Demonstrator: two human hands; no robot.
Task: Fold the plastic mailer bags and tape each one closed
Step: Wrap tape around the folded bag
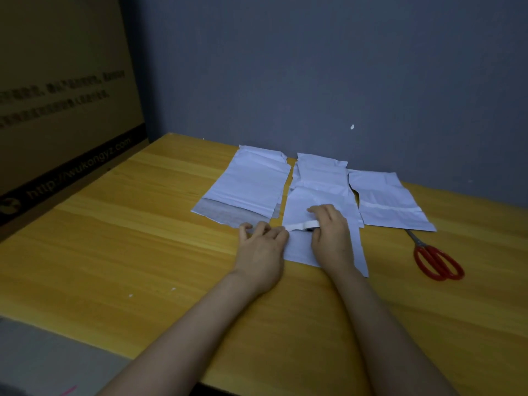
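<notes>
Nearby, red scissors beside mailer bags, left fingers and right fingers pinching tape

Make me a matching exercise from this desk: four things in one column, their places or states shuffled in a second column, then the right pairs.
Things
1. scissors
2. cardboard box
3. tape
4. leftmost bag

Places or states
A. stretched between the left hand and the right hand
B. flat on the table, grey flap toward the person
C. far right on the table, red handles toward the person
D. upright along the table's left side

Pairs: 1-C, 2-D, 3-A, 4-B
</notes>
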